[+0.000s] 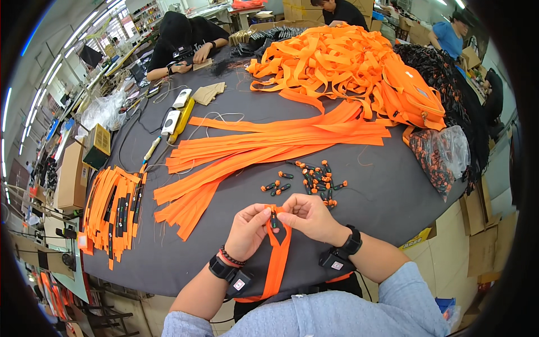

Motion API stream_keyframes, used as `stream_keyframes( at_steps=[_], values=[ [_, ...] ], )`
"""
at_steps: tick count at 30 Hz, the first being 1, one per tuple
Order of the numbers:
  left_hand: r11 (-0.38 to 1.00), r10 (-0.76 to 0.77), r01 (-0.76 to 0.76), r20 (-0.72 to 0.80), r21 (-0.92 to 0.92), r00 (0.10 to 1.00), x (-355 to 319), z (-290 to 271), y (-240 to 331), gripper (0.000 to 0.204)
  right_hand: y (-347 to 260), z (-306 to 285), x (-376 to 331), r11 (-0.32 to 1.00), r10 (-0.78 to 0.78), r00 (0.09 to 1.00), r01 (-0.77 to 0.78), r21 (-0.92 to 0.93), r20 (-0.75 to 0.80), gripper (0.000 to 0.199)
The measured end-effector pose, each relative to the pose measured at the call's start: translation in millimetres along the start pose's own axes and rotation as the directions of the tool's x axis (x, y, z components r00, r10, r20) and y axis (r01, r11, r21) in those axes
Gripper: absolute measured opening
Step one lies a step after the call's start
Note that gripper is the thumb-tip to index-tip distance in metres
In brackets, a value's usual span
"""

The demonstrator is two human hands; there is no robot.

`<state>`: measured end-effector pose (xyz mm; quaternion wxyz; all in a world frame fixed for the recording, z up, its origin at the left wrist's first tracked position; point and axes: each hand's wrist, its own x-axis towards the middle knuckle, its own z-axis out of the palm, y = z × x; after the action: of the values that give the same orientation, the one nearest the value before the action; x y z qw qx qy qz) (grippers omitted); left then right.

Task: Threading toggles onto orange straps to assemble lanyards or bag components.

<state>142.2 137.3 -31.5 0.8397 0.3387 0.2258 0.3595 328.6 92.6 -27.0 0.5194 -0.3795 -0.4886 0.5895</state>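
Presently, a flat orange fabric strip (pixel 277 264) is pinched by the fingers of the left hand (pixel 245 231) and the right hand (pixel 311 218), above the dark-grey desk (pixel 185 264). Between them, a small black oblong pull (pixel 274 220) is seen.

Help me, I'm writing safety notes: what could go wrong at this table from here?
The dark pull between the left hand and the right hand could slip. The loose pulls just beyond might get knocked about. The orange strap runs to the edge of the table, so could slide off.
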Motion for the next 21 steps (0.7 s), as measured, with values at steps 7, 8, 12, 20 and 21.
stream_keyframes(
  at_steps=[7,8,12,20,21],
  values=[
    [0.998,0.038,-0.038,-0.011,0.059,0.999,1,-3,-3,0.015,4,2,1,0.999,-0.021,0.999,0.022,0.035,-0.029,0.008],
    [0.996,0.049,-0.046,-0.036,0.072,0.998,2,-3,-5,0.015,5,3,1,0.998,-0.036,0.999,0.038,0.051,-0.037,0.008],
    [0.99,0.062,-0.048,-0.101,0.13,0.993,1,0,-6,0.017,9,5,3,0.989,-0.14,0.988,0.143,0.034,-0.069,0.015],
    [0.987,0.091,-0.08,-0.078,0.141,0.993,2,-1,-7,0.018,14,4,3,0.979,-0.202,0.978,0.201,-0.014,-0.05,0.022],
    [0.987,0.09,-0.078,-0.08,0.14,0.993,2,-1,-7,0.018,14,4,3,0.98,-0.2,0.978,0.2,-0.015,-0.051,0.022]
  ],
)
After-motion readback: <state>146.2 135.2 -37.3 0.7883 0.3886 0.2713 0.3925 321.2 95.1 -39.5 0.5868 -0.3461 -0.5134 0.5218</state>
